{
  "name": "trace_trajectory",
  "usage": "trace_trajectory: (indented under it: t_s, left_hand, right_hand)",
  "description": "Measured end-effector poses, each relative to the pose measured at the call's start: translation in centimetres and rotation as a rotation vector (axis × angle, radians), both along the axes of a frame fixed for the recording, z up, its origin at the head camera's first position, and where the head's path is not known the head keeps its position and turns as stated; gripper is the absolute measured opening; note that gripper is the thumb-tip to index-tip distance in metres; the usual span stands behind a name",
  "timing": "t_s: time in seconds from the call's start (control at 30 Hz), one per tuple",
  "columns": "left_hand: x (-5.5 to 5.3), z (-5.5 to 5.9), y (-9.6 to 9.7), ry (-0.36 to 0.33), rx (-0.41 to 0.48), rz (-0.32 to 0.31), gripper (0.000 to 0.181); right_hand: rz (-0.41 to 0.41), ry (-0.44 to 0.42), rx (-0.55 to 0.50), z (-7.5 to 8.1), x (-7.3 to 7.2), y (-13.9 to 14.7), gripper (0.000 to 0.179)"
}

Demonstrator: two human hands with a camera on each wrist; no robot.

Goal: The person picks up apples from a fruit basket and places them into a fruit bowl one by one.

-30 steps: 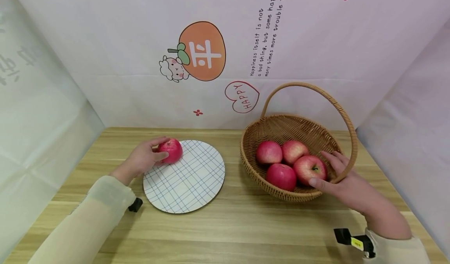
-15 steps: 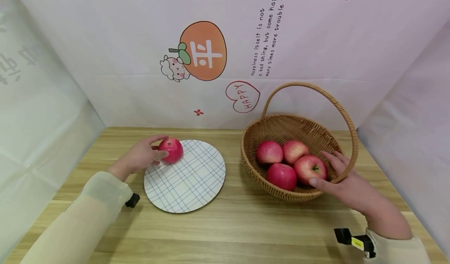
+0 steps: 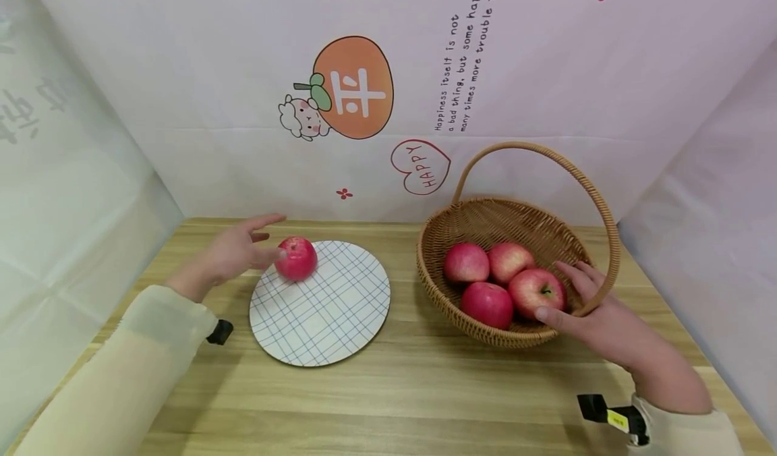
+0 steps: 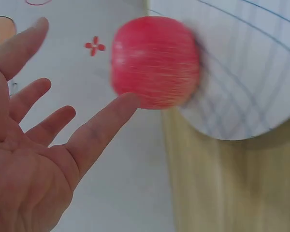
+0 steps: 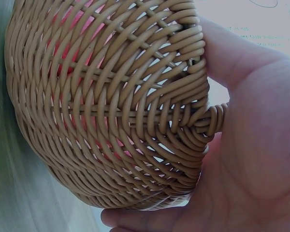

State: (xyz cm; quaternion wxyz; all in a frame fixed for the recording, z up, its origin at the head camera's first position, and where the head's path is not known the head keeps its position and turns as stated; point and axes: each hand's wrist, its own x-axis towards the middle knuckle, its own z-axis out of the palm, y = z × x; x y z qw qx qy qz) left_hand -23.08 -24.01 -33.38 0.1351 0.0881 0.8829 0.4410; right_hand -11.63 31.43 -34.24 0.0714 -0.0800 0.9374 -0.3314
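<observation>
A red apple [image 3: 296, 259] sits near the far left edge of a round white plate [image 3: 322, 314] with a blue grid. Beside it is my left hand [image 3: 233, 250], its fingers spread and extended. In the left wrist view one fingertip [image 4: 130, 100] overlaps the edge of the apple, while the other fingers stand away from it. On the right, a brown wicker basket [image 3: 437, 240] contains several red apples. My right hand [image 3: 613, 328] grips the basket's right rim at the base of its handle, thumb and fingertips reaching over the rim.
The basket's tall arched handle [image 3: 564, 162] rises above its rim. Both stand on a wooden table [image 3: 388, 402]. A printed white backdrop [image 3: 243, 173] closes off the back, with pale sheets [image 3: 73, 159] along both sides.
My left hand has let go of the apple, spreading its fingers and drawing back left. The apple stays on the plate. My right hand and the basket have not moved.
</observation>
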Motion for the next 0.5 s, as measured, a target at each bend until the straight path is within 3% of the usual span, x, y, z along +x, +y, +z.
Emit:
trace_trajectory:
  t_s: [0.1, 0.27, 0.5]
  left_hand:
    - [0.1, 0.9, 0.5, 0.012, -0.025, -0.011, 0.08]
    - [0.5, 1.4, 2.0, 0.057, -0.074, -0.045, 0.079]
    - [2.1, 2.2, 5.3, 0.185, -0.18, -0.165, 0.083]
  right_hand:
    - [-0.002, 0.005, 0.001, 0.0, 0.0, 0.0, 0.094]
    - [-0.005, 0.003, -0.006, 0.0, 0.0, 0.1, 0.094]
    - [0.001, 0.013, 0.001, -0.2, 0.0, 0.2, 0.094]
